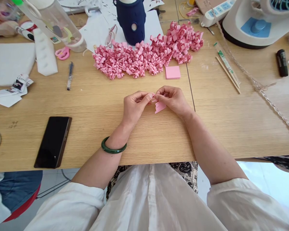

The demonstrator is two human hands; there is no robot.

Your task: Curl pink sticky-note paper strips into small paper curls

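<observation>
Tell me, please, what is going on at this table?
A person at a wooden table pinches a small pink paper piece, cut into strips, between the left hand and right hand. Behind it lie a heap of curled pink paper bits and a stack of pink squares. A phone rests left of the hands.

The one camera is sitting on the person's head, facing forward and down, close over the left hand (pixel 134 107) and right hand (pixel 174 100) at mid-frame, with the table (pixel 93 102) spreading beyond and beside them.
</observation>
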